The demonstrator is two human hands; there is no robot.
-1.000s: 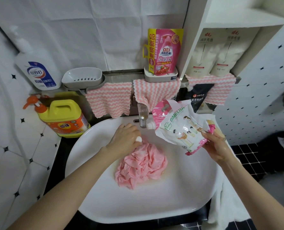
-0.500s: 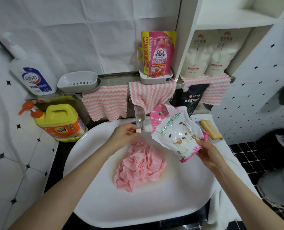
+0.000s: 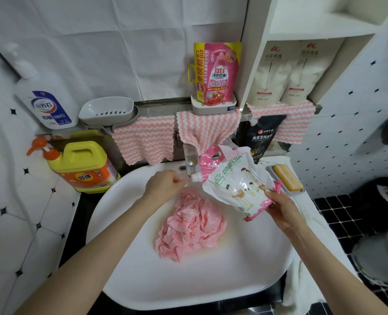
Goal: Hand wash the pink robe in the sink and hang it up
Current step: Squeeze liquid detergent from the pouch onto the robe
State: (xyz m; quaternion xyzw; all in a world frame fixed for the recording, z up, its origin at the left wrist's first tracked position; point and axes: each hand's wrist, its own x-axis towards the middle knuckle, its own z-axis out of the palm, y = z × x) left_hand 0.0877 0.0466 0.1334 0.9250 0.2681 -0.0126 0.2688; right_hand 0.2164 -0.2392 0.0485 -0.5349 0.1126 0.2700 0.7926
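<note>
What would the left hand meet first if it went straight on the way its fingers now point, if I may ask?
Most likely the white spout of the detergent pouch, just beyond the left hand; depth is unclear.

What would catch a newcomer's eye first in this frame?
The pink robe lies crumpled in the middle of the white sink. Over the sink's right side, the right hand holds a tilted detergent pouch, with the left hand at its spout.

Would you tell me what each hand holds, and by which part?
The right hand holds the detergent pouch by its bottom edge. The left hand curls beside the pouch's spout; whether it holds anything cannot be told.
</note>
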